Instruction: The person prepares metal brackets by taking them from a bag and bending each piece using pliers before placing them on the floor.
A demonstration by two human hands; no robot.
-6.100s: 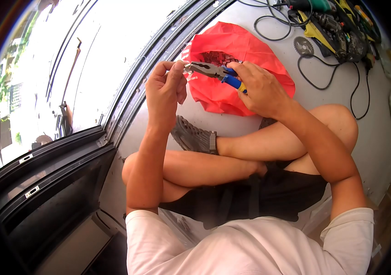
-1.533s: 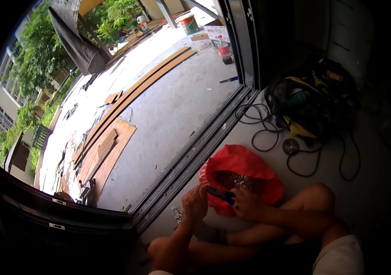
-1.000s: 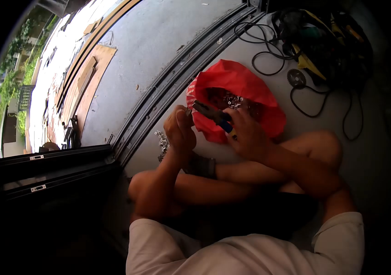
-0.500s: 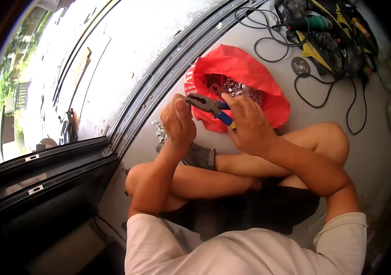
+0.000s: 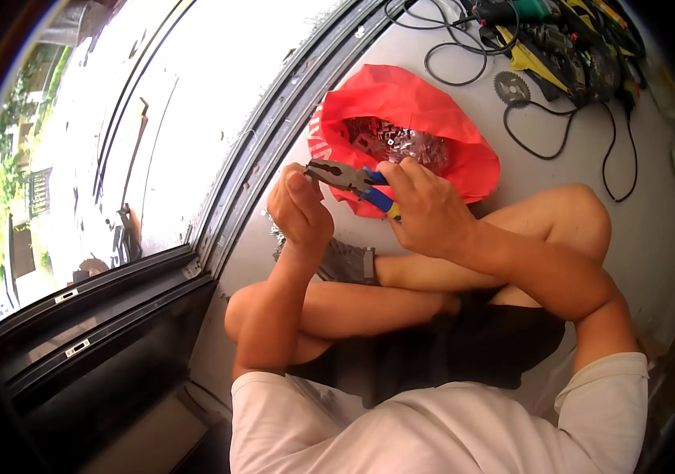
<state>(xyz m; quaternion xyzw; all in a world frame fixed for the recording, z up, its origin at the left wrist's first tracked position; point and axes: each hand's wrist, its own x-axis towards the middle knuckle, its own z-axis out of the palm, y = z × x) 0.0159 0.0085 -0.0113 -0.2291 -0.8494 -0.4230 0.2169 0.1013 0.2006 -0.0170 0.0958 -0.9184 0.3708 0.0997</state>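
My right hand (image 5: 431, 207) is wrapped round the blue-and-yellow handles of combination pliers (image 5: 340, 175). Their grey jaws point left and reach the fingertips of my left hand (image 5: 301, 209). Thumb and fingers of that hand are pinched together at the jaw tips; whatever they hold is too small and covered to name. Behind the pliers lies an open red bag (image 5: 401, 91) with many small metal pieces (image 5: 409, 146) inside. More small metal pieces (image 5: 277, 237) lie on the floor beside my left wrist, partly hidden by it.
Black cables (image 5: 464, 79), a circular saw blade (image 5: 511, 87) and a green-and-black power tool (image 5: 523, 11) lie at the upper right, near a black-and-yellow tool bag (image 5: 527, 55). A metal door track (image 5: 274, 118) runs along the left. My crossed legs (image 5: 369, 308) are below the hands.
The view has shifted slightly. Both hands keep nearly the same pose, with the plier jaws still at the left fingertips; the hands have moved a little left relative to the bag.
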